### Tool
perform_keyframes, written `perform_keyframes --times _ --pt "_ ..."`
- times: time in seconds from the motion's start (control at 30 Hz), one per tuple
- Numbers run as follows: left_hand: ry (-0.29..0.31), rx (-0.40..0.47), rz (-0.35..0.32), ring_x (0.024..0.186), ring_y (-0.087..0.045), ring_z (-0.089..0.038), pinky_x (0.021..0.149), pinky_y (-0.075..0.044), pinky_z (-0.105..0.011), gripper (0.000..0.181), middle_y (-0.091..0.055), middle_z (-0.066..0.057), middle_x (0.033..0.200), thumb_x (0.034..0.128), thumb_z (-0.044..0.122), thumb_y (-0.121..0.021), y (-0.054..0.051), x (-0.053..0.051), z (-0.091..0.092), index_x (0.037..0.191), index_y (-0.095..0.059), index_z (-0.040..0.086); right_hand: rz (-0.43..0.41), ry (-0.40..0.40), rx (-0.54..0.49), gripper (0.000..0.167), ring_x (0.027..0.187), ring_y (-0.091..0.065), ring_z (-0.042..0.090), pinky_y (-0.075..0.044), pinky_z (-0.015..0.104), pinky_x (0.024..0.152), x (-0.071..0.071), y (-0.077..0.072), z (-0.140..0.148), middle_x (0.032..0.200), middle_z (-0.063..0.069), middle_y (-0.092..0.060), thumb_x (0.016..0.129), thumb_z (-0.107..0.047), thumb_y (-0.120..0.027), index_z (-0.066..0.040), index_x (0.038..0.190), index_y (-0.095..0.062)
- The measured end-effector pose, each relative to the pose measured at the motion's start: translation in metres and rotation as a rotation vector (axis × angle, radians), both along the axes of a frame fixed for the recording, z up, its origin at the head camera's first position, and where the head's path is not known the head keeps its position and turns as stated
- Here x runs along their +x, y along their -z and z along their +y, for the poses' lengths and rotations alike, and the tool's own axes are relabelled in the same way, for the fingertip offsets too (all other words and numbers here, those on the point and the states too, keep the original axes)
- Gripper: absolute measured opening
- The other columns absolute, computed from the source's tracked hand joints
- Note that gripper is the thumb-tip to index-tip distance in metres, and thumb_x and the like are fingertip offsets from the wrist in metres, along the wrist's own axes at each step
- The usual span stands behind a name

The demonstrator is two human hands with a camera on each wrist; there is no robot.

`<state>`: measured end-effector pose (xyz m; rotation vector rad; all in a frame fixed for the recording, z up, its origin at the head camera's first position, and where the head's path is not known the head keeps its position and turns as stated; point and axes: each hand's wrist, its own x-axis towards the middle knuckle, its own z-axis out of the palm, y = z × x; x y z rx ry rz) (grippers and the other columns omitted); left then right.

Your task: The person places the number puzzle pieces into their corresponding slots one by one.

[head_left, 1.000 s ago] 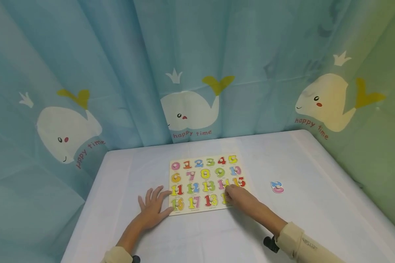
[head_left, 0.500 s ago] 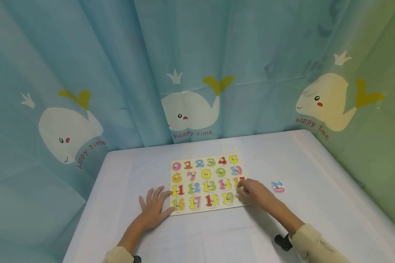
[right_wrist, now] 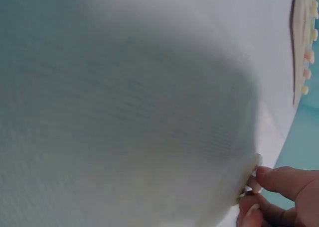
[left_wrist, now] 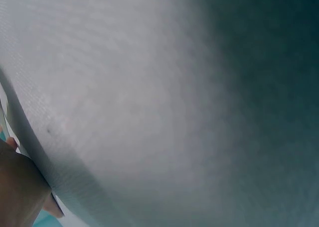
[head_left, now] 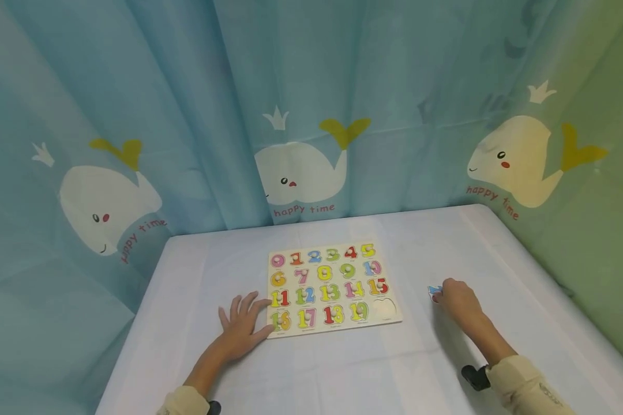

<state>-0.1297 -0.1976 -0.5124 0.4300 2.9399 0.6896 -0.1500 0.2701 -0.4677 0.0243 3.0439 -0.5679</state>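
Note:
A wooden number puzzle board (head_left: 319, 329) lies on the white table, its knobbed number pieces set in rows. At its lower right corner is a bare recess (head_left: 384, 309). My left hand (head_left: 241, 331) rests spread at the board's left edge, fingertips touching it. Right of the board, my right hand (head_left: 461, 302) pinches the knob of the blue-and-pink number 20 puzzle piece (head_left: 434, 290), most of which the hand hides. In the right wrist view, thumb and fingers meet on the knob, and the piece (right_wrist: 257, 161) looks edge-on near the tabletop.
The white table (head_left: 311, 380) extends around the board. A blue curtain (head_left: 394, 173) printed with whales hangs behind its far edge, turning green on the right. Dark wrist cameras (head_left: 476, 377) sit at the sleeve cuffs.
My right hand has moved right from the board's lower right part to the number 20 puzzle piece and taken its knob. The left hand has stayed in place.

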Motion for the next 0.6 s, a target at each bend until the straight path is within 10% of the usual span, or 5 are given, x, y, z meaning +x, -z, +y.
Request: perform_keyframes --times 0.6 --pt "-0.003 0.018 0.022 0.133 -0.008 -0.046 0.093 0.008 -0.075 0.054 -0.025 -0.017 0.146 0.0883 0.045 -0.059 0.003 0.001 0.000 0.134 -0.046 0.020 -0.058 -0.297 -0.078 0.008 0.068 -0.048 0.013 -0.046 0.029 0.062 -0.005 0.004 -0.062 0.072 -0.002 -0.054 0.080 0.001 -0.069 -0.003 0.084 -0.063"
